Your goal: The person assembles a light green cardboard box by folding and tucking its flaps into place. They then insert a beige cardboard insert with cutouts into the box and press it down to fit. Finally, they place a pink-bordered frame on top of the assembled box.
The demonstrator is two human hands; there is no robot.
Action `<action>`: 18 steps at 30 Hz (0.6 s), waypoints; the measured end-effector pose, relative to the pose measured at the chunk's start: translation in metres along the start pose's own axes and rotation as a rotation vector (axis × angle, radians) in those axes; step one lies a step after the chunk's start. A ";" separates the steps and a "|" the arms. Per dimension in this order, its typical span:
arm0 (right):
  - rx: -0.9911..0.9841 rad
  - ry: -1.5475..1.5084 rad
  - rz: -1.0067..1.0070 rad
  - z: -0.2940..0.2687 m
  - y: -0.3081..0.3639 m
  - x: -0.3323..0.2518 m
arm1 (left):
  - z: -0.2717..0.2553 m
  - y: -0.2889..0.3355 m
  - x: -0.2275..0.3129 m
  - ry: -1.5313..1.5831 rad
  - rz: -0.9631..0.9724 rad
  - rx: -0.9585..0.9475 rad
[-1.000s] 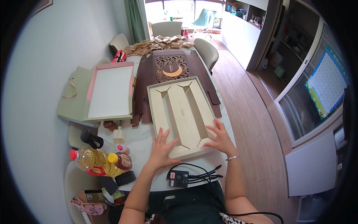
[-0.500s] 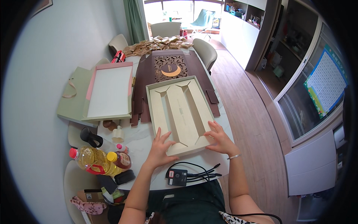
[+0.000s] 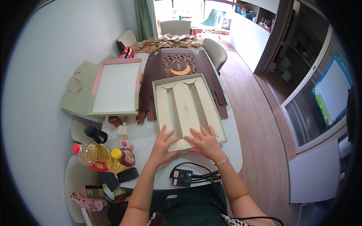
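A cream cardboard box (image 3: 188, 109) with a folded insert and two long slots lies in front of me, its far end over a flattened brown carton (image 3: 151, 86). My left hand (image 3: 163, 147) rests at the box's near left corner, fingers spread over the insert and thumb along the front edge. Close beside it, my right hand (image 3: 207, 144) lies on the near end of the insert, with fingers stretched out and apart. Both hands are open and touch the cardboard without gripping it. The right fingers cover part of the insert's near end.
Left of the box lies an open pink-and-green box lid (image 3: 117, 87). An oil bottle (image 3: 96, 154), a honey-coloured jar (image 3: 124, 157) and a black-handled jug (image 3: 96, 132) stand near left. A black device with cables (image 3: 182, 177) sits by the front edge. Small packets (image 3: 166, 43) are heaped far back.
My right hand has moved left from the box's near right corner to the middle of its near end. The left hand stays at its corner. The whole view has shifted slightly.
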State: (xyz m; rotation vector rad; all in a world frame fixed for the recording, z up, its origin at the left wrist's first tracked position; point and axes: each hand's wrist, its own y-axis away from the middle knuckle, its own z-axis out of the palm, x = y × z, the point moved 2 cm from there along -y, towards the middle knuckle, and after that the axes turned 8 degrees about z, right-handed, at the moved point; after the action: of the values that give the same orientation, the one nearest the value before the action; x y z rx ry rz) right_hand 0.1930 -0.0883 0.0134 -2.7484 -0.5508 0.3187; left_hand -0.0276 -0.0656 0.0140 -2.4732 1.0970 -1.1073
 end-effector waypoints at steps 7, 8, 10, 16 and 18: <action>0.123 0.005 0.022 0.004 -0.018 0.001 | 0.004 -0.004 -0.016 -0.093 0.007 0.087; 0.146 0.003 0.028 0.008 -0.019 0.002 | 0.005 -0.006 -0.019 -0.103 0.012 0.105; 0.159 0.003 0.043 0.014 -0.018 0.002 | 0.003 -0.008 -0.026 -0.079 0.030 0.093; 0.280 0.020 0.002 0.017 -0.038 0.002 | -0.003 -0.018 -0.043 -0.072 -0.011 0.102; 0.286 0.008 -0.023 0.023 -0.040 0.008 | 0.002 -0.016 -0.045 -0.099 -0.019 0.086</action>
State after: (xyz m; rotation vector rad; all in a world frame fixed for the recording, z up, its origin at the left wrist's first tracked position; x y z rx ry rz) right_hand 0.1804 -0.0442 0.0051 -2.4653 -0.4931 0.3513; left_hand -0.0374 -0.0223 -0.0048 -2.4475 0.9788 -1.0037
